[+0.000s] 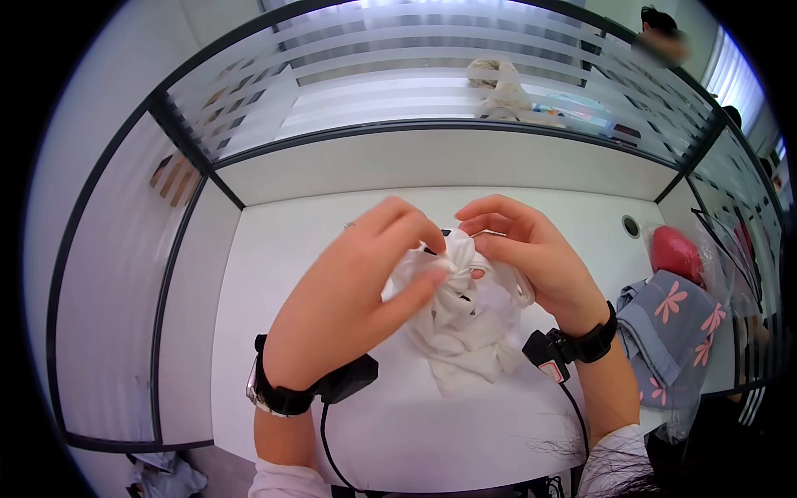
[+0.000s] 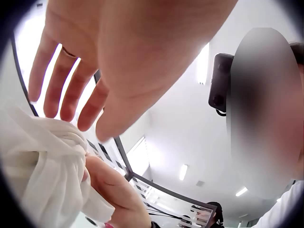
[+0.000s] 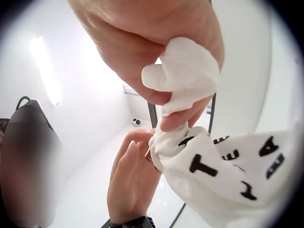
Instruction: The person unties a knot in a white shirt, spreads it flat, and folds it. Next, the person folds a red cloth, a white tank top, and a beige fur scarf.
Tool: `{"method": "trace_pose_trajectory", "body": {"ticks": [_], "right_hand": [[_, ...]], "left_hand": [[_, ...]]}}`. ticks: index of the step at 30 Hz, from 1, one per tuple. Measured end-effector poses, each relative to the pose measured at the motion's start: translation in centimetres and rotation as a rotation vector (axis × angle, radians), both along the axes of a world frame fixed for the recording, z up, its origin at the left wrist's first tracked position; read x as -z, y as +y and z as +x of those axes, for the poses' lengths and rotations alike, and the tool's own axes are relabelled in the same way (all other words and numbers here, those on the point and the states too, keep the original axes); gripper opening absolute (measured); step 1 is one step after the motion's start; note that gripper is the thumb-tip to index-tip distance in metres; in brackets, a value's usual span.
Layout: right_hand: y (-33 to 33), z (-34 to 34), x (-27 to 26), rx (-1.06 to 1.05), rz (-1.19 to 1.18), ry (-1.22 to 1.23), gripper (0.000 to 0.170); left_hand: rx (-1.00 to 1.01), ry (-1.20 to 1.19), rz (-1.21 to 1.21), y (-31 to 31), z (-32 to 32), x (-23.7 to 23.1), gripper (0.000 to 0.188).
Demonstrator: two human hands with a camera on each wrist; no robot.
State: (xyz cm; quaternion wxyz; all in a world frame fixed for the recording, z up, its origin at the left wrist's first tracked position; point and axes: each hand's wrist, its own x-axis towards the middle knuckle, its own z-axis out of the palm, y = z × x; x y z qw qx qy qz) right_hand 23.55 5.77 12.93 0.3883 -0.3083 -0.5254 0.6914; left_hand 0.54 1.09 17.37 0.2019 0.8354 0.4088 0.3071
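Note:
A white cloth bag (image 1: pixel 469 349) with black printed letters stands bunched on the white table, its top twisted into a knot (image 1: pixel 455 249). My right hand (image 1: pixel 548 257) grips a loop of the cloth beside the knot; in the right wrist view, white fabric (image 3: pixel 187 71) bulges out between its fingers and thumb. On the other side of the knot is my left hand (image 1: pixel 353 286), its fingertips and thumb close to the cloth. The left wrist view shows its fingers (image 2: pixel 57 90) fairly straight and spread over the folded fabric (image 2: pixel 52 156).
A folded grey-blue cloth with pink flowers (image 1: pixel 668 324) lies at the table's right side, with a red item (image 1: pixel 677 253) in clear plastic behind it. Low partitions (image 1: pixel 448 162) with striped glass enclose the table. Cables (image 1: pixel 325 448) hang from both wrist cameras.

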Motion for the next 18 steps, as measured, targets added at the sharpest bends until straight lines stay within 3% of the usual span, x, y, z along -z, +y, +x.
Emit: {"method": "trace_pose_trajectory", "body": {"ticks": [4,9,11,13,15,18], "right_hand": [[0.3,0.3,0.8,0.033,0.007,0.017,0.029],[-0.1,0.0,0.3,0.130,-0.030,0.041,0.025],[-0.2,-0.3,0.1,0.319,0.267,-0.142,0.021],[0.1,-0.2,0.5,0.418,0.733,-0.333,0.017],[-0.6,-0.8,-0.3,0.323,0.909,-0.362,0.017],[-1.1,-1.6,-0.2,0.357,0.992,-0.376,0.019]], "left_hand": [[-0.034,0.046,-0.007,-0.1,1.0,1.3,0.032],[-0.092,0.182,-0.003,0.8,1.2,2.3,0.024],[-0.149,0.243,0.245,1.2,0.9,2.4,0.020],[-0.198,0.195,0.315,1.3,1.0,2.1,0.016],[-0.207,0.154,0.306,1.2,1.0,1.7,0.015],[-0.165,0.116,0.304,1.3,0.7,1.5,0.015]]}}
